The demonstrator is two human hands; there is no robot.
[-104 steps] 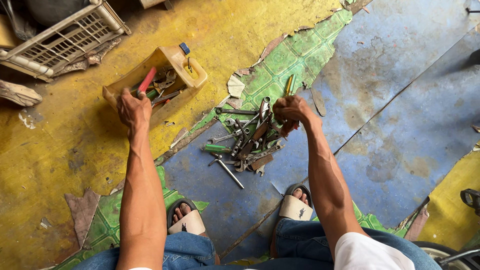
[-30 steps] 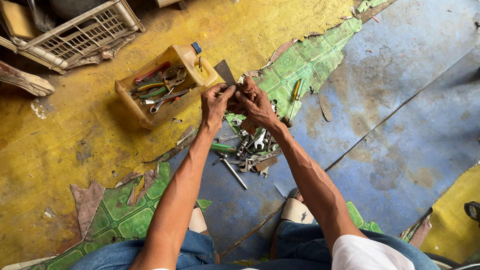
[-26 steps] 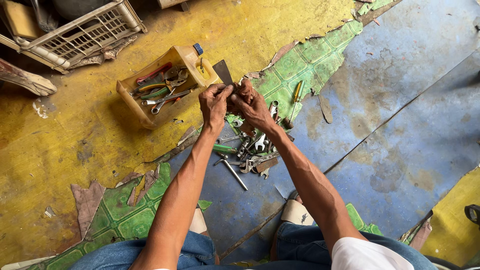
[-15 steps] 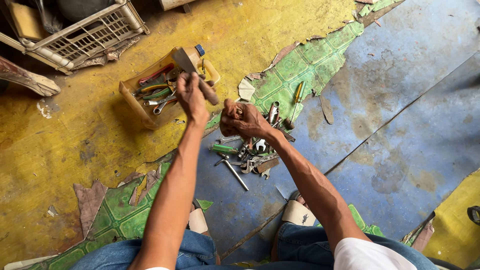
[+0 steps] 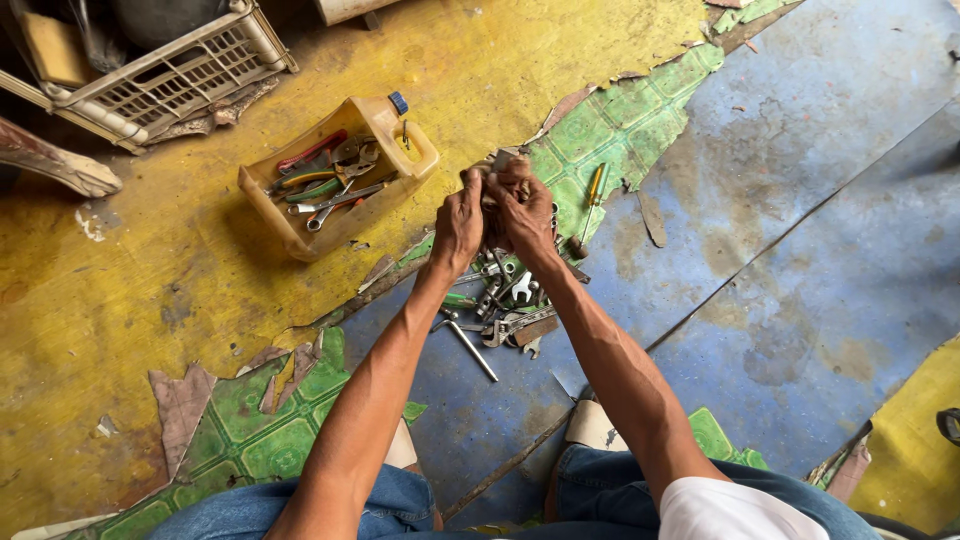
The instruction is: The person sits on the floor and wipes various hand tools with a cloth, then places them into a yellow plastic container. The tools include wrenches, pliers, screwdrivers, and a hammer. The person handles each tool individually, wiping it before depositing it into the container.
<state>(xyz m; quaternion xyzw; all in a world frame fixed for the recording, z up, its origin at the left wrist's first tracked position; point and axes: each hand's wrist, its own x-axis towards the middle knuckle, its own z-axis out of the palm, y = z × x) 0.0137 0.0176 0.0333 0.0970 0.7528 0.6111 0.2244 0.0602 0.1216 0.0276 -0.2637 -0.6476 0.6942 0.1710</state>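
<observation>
Metal tools lie in a pile on the floor, just under your two hands. Your left hand and your right hand are pressed close together, fingers curled around some small thing between them. You cannot tell what the small thing is, because your fingers hide most of it. Both hands are closed on it and touching each other.

To the left of your left hand sits a cut-open yellow jug with more tools inside. Up past the jug is a pale plastic crate. Just to the right of your right hand lies a screwdriver with a yellow handle on the green floor. Below your hands, near your feet, a long thin metal rod lies beside the pile.
</observation>
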